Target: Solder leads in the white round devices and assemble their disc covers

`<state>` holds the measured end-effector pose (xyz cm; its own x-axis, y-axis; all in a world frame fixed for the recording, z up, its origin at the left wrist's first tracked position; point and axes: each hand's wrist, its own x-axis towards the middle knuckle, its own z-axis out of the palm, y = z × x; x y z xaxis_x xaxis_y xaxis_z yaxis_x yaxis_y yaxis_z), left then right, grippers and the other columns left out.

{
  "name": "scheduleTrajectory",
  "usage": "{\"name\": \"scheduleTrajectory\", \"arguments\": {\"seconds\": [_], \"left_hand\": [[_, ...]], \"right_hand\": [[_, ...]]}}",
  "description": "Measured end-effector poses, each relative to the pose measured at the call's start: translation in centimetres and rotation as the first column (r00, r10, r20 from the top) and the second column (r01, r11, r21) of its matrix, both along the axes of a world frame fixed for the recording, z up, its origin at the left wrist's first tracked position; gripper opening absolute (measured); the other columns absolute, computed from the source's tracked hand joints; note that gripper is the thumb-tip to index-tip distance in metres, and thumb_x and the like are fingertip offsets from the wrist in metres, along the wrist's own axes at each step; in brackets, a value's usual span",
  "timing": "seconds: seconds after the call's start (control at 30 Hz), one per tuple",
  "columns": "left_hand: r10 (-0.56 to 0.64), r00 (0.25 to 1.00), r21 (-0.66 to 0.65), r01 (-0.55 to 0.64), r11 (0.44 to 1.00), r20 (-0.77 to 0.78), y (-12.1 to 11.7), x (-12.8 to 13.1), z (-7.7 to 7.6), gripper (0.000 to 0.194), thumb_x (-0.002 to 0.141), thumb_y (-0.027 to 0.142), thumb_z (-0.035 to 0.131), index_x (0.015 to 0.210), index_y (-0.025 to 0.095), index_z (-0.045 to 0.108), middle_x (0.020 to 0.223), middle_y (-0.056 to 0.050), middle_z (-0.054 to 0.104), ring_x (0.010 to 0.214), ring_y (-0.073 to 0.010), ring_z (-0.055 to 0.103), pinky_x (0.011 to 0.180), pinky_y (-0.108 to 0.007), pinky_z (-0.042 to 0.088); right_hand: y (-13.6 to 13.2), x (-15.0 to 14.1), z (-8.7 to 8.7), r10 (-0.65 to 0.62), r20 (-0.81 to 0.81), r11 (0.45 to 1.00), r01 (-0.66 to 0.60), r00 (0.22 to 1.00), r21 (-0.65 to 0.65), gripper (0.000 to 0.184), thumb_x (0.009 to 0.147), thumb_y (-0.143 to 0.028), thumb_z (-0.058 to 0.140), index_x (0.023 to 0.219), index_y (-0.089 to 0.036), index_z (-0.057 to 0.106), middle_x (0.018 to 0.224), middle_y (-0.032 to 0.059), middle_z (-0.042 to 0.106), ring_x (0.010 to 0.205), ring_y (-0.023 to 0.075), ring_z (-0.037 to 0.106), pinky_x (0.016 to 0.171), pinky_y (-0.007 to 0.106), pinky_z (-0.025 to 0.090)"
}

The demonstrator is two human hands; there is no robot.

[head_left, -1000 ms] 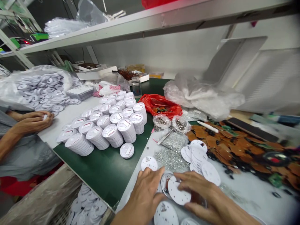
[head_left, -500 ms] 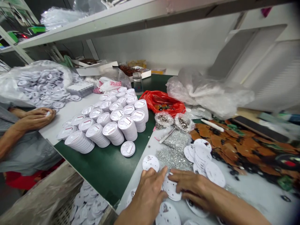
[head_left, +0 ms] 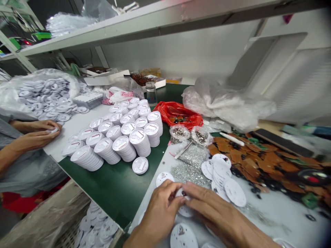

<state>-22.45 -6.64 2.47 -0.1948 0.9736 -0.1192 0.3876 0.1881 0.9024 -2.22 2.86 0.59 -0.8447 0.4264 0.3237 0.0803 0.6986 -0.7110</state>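
Note:
My left hand (head_left: 160, 208) is curled, its thumb and forefinger closed on the left edge of a white plastic disc (head_left: 184, 193) with a dark hole. From the other side, my right hand (head_left: 216, 206) has its fingers together against the same disc, covering much of it. Below the hands, another round white disc (head_left: 183, 237) lies on the grey work surface. One more white disc (head_left: 164, 178) sits just beyond my left fingers. To the right of my right hand is a loose pile of white discs (head_left: 222, 174).
Stacks of white round covers (head_left: 124, 146) stand on the green mat (head_left: 124, 187). Small metal parts (head_left: 195, 155) lie ahead, with brown circuit boards (head_left: 248, 155) rightward. A red bag (head_left: 178, 113) is behind. At left, a co-worker's hands (head_left: 38, 134) hold a small white part.
My hands have come closer together, and the disc between them is now held and more covered. My left fingers have curled. The co-worker's hands have shifted slightly. The view has moved a little.

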Motion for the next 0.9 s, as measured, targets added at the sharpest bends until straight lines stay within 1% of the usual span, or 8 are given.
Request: {"name": "scheduleTrajectory", "arguments": {"seconds": [0.1,0.17,0.27,0.4,0.5,0.7,0.8,0.9], "left_hand": [[0.073,0.993,0.064,-0.079,0.995,0.095,-0.3,0.6,0.2,0.024,0.091,0.025,0.062,0.111,0.021,0.075,0.097,-0.004,0.065,0.086,-0.0208,0.06,0.079,-0.03,0.045],[0.056,0.987,0.084,-0.069,0.994,0.153,-0.6,1.0,0.1,0.026,0.092,0.028,0.063,0.115,0.022,0.074,0.1,-0.005,0.065,0.089,-0.0207,0.061,0.079,-0.029,0.046],[-0.008,0.973,0.107,-0.018,0.994,0.23,-0.7,1.3,0.0,0.026,0.095,0.035,0.061,0.113,0.021,0.074,0.1,-0.006,0.065,0.092,-0.0217,0.063,0.081,-0.029,0.047],[0.016,0.971,0.081,-0.036,0.996,0.239,-0.6,1.2,0.0,0.025,0.095,0.037,0.061,0.102,0.017,0.075,0.095,-0.006,0.066,0.09,-0.0221,0.064,0.081,-0.031,0.048],[-0.035,0.963,0.041,0.025,0.999,0.267,-0.6,1.1,0.0,0.026,0.094,0.036,0.06,0.103,0.016,0.075,0.097,-0.007,0.068,0.091,-0.0226,0.064,0.081,-0.031,0.047],[0.063,0.975,-0.001,-0.064,0.998,0.214,-0.4,1.5,-0.7,0.029,0.092,0.039,0.058,0.095,0.014,0.072,0.091,-0.009,0.068,0.084,-0.0233,0.064,0.075,-0.032,0.049],[0.083,0.965,0.013,-0.089,0.996,0.248,-0.5,1.7,-1.0,0.026,0.09,0.037,0.06,0.095,0.014,0.072,0.093,-0.009,0.07,0.088,-0.0247,0.066,0.078,-0.034,0.051],[0.053,0.935,0.018,-0.063,0.998,0.349,-0.7,1.8,-1.0,0.029,0.085,0.032,0.069,0.109,0.015,0.071,0.104,-0.01,0.072,0.096,-0.0263,0.068,0.085,-0.035,0.053]], "right_hand": [[-0.6,-0.4,0.2,-0.158,0.083,0.966,0.172,0.984,-0.191,0.049,0.097,-0.036,0.066,0.145,-0.031,0.057,0.146,0.0089,0.062,0.128,0.0272,0.063,0.1,0.035,0.057],[-0.8,-0.9,0.7,-0.222,0.136,0.886,0.258,0.966,-0.386,0.034,0.1,-0.043,0.06,0.128,-0.027,0.068,0.116,0.0077,0.076,0.101,0.0235,0.073,0.082,0.03,0.059],[-0.9,-1.3,1.3,-0.194,0.191,0.816,0.266,0.962,-0.513,0.03,0.1,-0.048,0.057,0.103,-0.024,0.073,0.085,0.0026,0.074,0.078,0.019,0.067,0.069,0.029,0.052],[-1.1,-1.2,1.1,-0.18,0.148,0.728,0.233,0.972,-0.644,0.028,0.097,-0.048,0.062,0.1,-0.022,0.072,0.093,0.004,0.074,0.085,0.02,0.066,0.075,0.03,0.049],[-1.3,-1.0,0.7,-0.194,0.153,0.644,0.243,0.969,-0.725,0.027,0.096,-0.047,0.064,0.102,-0.021,0.07,0.091,0.0042,0.073,0.085,0.0202,0.067,0.075,0.03,0.049],[-1.9,-1.4,0.7,-0.197,0.144,0.635,0.238,0.97,-0.735,0.024,0.095,-0.043,0.066,0.106,-0.021,0.066,0.1,0.006,0.072,0.092,0.0223,0.068,0.079,0.032,0.051],[-2.1,-1.6,0.4,-0.228,0.113,0.588,0.229,0.967,-0.776,0.025,0.094,-0.043,0.067,0.104,-0.021,0.064,0.094,0.0045,0.07,0.087,0.0209,0.069,0.074,0.03,0.053],[-1.9,-1.7,-0.2,-0.234,0.083,0.529,0.199,0.969,-0.825,0.03,0.091,-0.048,0.07,0.101,-0.02,0.065,0.089,0.0042,0.069,0.078,0.0196,0.067,0.065,0.029,0.053]]}}
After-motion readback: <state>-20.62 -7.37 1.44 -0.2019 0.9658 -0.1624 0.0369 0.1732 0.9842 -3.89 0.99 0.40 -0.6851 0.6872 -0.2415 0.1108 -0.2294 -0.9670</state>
